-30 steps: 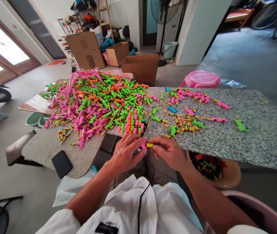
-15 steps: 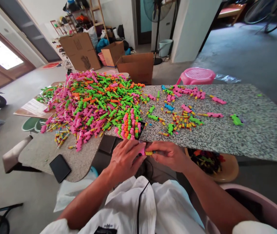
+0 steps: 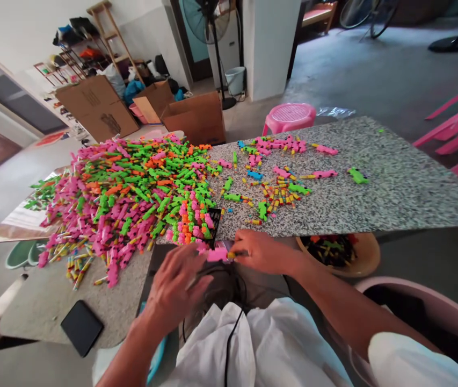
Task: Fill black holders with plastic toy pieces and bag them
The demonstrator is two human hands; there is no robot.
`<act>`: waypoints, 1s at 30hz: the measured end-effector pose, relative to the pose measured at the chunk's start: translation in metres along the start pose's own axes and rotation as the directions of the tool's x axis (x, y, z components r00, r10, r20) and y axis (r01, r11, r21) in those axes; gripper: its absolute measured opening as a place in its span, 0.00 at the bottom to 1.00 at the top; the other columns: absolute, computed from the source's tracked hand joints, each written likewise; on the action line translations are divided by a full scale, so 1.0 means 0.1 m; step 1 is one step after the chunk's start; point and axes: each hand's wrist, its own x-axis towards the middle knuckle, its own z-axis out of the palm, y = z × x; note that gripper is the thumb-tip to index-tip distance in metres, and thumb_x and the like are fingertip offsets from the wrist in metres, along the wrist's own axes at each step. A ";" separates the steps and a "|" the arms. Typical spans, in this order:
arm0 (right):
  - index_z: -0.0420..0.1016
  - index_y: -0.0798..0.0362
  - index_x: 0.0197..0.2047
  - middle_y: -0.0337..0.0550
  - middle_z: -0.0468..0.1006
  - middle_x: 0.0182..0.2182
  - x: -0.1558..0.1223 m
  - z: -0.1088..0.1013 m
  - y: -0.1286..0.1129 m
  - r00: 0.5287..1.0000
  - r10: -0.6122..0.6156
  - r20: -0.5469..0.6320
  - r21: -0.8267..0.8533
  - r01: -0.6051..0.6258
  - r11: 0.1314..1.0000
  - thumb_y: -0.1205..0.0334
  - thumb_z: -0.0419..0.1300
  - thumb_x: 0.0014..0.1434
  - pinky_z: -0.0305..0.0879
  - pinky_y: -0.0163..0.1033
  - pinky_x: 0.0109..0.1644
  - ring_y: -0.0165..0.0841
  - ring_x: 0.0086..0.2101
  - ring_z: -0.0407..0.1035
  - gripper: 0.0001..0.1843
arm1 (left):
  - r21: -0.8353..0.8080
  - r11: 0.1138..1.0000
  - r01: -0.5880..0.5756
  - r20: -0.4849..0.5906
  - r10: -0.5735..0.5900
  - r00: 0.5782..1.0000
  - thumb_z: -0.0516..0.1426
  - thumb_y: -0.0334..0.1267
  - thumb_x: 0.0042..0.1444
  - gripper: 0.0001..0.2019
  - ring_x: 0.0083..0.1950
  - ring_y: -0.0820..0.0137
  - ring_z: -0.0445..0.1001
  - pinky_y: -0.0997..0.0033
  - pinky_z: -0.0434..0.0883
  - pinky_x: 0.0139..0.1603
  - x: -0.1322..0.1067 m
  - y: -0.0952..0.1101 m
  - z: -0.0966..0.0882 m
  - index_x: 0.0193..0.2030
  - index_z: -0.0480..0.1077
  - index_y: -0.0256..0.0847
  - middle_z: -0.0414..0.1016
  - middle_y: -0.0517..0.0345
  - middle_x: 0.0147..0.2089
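My right hand [image 3: 263,251] pinches the short yellow end of a small pink plastic toy [image 3: 217,254] in front of the table's near edge. My left hand [image 3: 174,287] is just left of that toy, with its fingers apart and nothing in them; motion blurs it a little. Beyond the hands, pink, orange and green toys stand packed in a black tray [image 3: 215,220]. Left of the tray spreads a big pile of similar toys [image 3: 132,188] with yellow and red stick ends. To the right lie short yellow-and-red pieces [image 3: 281,193] among a few loose toys.
A black phone [image 3: 81,328] lies on the lower tabletop at left. Under the table edge at right stands a bowl of dark and coloured bits [image 3: 368,258], with a large pink tub [image 3: 426,301] nearer me. A pink stool [image 3: 291,115] and cardboard boxes [image 3: 196,118] stand behind the table.
My left hand has let go of the pink toy and moved left and towards me, its fingers spreading. My right hand keeps hold of the toy's yellow end. The view has turned right.
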 end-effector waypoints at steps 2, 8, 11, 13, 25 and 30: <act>0.86 0.48 0.48 0.45 0.79 0.41 0.13 -0.06 0.20 0.986 0.108 -0.129 0.051 -0.102 0.993 0.58 0.64 0.66 0.63 0.37 0.45 0.35 0.40 0.73 0.11 | -0.007 0.992 0.123 -0.195 -0.122 0.973 0.66 0.35 0.61 0.26 0.65 0.57 0.74 0.52 0.74 0.65 -0.10 -0.19 -0.03 0.66 0.70 0.49 0.73 0.47 0.66; 0.82 0.55 0.41 0.40 0.79 0.30 0.82 0.02 0.77 0.844 0.422 -0.332 0.259 -0.349 0.901 0.56 0.63 0.64 0.59 0.35 0.36 0.33 0.31 0.69 0.12 | -0.286 0.740 0.609 -0.256 -0.671 0.696 0.60 0.49 0.65 0.20 0.56 0.62 0.78 0.63 0.78 0.52 -0.49 -0.90 0.30 0.59 0.75 0.43 0.77 0.49 0.60; 0.82 0.56 0.41 0.40 0.80 0.30 1.14 0.16 0.86 0.891 0.382 -0.247 0.269 -0.315 0.910 0.60 0.61 0.63 0.62 0.35 0.38 0.35 0.32 0.71 0.10 | -0.436 0.533 0.725 -0.057 -0.820 0.569 0.60 0.56 0.61 0.27 0.54 0.59 0.80 0.61 0.77 0.53 -0.65 -1.16 0.65 0.59 0.74 0.39 0.80 0.47 0.55; 0.83 0.55 0.43 0.41 0.82 0.32 1.29 0.24 0.86 0.920 0.340 -0.193 0.246 -0.290 0.925 0.63 0.60 0.62 0.64 0.35 0.41 0.36 0.35 0.73 0.11 | -0.495 0.446 0.745 0.039 -0.846 0.532 0.61 0.57 0.59 0.30 0.54 0.57 0.80 0.60 0.77 0.54 -0.70 -1.25 0.84 0.60 0.73 0.37 0.81 0.45 0.54; 0.82 0.54 0.51 0.52 0.84 0.47 1.43 0.40 0.85 0.962 0.235 -0.138 -0.055 -0.245 0.968 0.55 0.55 0.71 0.64 0.38 0.49 0.43 0.48 0.77 0.17 | -0.514 0.454 0.728 0.183 -0.771 0.610 0.61 0.55 0.57 0.29 0.55 0.57 0.79 0.63 0.74 0.57 -0.51 -1.20 1.09 0.58 0.75 0.35 0.82 0.46 0.55; 0.80 0.55 0.53 0.55 0.84 0.49 1.45 0.43 0.80 0.962 0.249 -0.112 -0.158 -0.265 0.951 0.56 0.53 0.72 0.65 0.39 0.50 0.43 0.49 0.78 0.17 | -0.398 0.491 0.775 0.187 -0.784 0.592 0.60 0.55 0.57 0.26 0.46 0.58 0.80 0.64 0.74 0.50 -0.52 -1.21 1.17 0.51 0.78 0.35 0.84 0.50 0.44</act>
